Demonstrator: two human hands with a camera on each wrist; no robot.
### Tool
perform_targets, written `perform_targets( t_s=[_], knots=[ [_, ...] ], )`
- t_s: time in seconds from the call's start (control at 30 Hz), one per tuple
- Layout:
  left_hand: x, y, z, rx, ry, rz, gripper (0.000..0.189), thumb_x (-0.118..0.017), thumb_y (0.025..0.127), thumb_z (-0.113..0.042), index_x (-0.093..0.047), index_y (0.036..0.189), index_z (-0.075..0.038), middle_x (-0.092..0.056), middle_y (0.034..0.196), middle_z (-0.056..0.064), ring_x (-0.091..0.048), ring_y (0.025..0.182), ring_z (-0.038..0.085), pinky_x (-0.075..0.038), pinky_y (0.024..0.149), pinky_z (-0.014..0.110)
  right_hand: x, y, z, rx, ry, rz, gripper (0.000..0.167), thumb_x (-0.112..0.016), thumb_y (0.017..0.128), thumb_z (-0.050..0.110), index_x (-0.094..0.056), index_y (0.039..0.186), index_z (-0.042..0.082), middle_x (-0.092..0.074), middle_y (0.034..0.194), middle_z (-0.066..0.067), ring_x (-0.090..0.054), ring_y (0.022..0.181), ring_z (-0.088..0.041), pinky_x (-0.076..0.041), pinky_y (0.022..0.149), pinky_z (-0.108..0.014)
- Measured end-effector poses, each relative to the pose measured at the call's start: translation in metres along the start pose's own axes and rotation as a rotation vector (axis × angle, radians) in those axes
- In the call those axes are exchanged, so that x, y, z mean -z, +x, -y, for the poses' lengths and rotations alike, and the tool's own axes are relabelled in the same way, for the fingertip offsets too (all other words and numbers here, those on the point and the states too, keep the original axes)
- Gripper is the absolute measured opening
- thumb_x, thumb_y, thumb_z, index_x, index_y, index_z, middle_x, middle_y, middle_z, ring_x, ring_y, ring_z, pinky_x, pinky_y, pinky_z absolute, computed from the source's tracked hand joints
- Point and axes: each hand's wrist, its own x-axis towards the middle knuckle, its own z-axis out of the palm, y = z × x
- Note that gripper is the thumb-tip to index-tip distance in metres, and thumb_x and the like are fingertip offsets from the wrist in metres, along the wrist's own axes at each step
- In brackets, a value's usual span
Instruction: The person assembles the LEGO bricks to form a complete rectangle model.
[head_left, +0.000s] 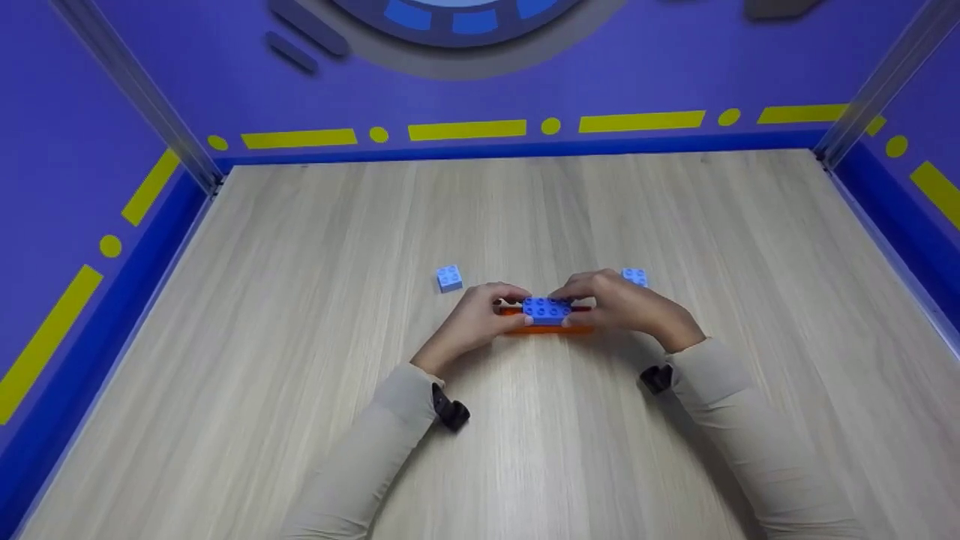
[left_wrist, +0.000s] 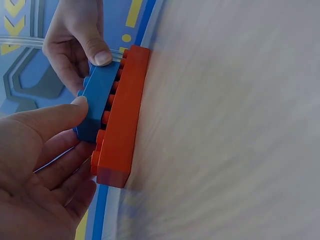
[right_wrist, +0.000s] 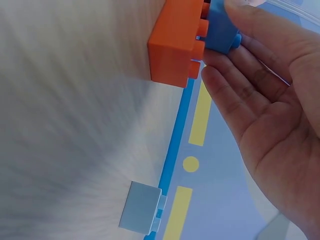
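**Pinching blue 2x4 brick two-handed over longer orange-red brick**

Holding blue 2x4 brick (head_left: 546,310) studs-up by both ends, near middle of light wood-grain tabletop (head_left: 480,465). Pinching left end with left hand (head_left: 486,311), thumb on near long side, fingers curled behind. Pinching right end with right hand (head_left: 622,304) in much the same way, thumb on near side, fingers round the back. Firm-looking at both ends, with just the middle stretch of near side bare between thumbs.

Directly below, also studs-up: orange-red brick (left_wrist: 122,120), lying lengthwise on tabletop, parallel to blue one and sticking out past both of its ends. In left wrist view, showing a row of orange-red studs under blue brick's lower edge, so not pressed fully down. Cannot tell bare contact with stud tops from a slight gap.

Off to the left, beyond left hand: small light-blue 2x2 brick (head_left: 448,278), standing apart on tabletop. Just behind right hand: second light-blue brick (head_left: 634,277), partly hidden in head view, seen in right wrist view well apart from orange-red one.

Also in frame: beige sleeves (head_left: 360,457), black wrist-worn devices (head_left: 450,409), purple-blue wall panel (head_left: 480,97) with yellow bars (head_left: 466,130) and dots.
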Motion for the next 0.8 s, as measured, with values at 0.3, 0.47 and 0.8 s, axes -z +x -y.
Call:
perform_targets(
  t_s=[0.3,0.47,0.8],
  knots=[
    [0.0002,0.0003,-0.0023,0.022,0.004,0.022,0.033,-0.07,0.088,-0.017,-0.066,0.121,-0.009,-0.064,0.125,0.006,-0.058,0.119,0.02,-0.047,0.101,0.035,-0.0029,-0.0006,-0.0019,0.04,0.0,-0.027,0.033,-0.069,0.086,0.008,-0.067,0.119,0.003,-0.07,0.109,-0.01,-0.067,0.099,-0.024,-0.056,0.085,-0.041],
    [0.0001,0.0012,-0.002,0.028,0.012,0.022,0.034,-0.07,0.088,-0.018,-0.067,0.121,-0.009,-0.064,0.125,0.006,-0.059,0.118,0.02,-0.048,0.1,0.035,-0.002,-0.0011,-0.001,0.027,-0.004,-0.016,0.034,-0.07,0.086,0.009,-0.067,0.12,0.003,-0.07,0.109,-0.01,-0.067,0.099,-0.024,-0.056,0.085,-0.041],
    [0.001,0.0028,-0.002,0.04,0.023,0.016,0.033,-0.07,0.088,-0.016,-0.068,0.12,-0.01,-0.065,0.123,0.006,-0.059,0.114,0.019,-0.049,0.098,0.035,-0.0009,0.0002,-0.0001,0.024,-0.01,-0.008,0.035,-0.071,0.086,0.01,-0.067,0.12,0.004,-0.07,0.109,-0.01,-0.067,0.099,-0.023,-0.055,0.085,-0.041]
  ],
)
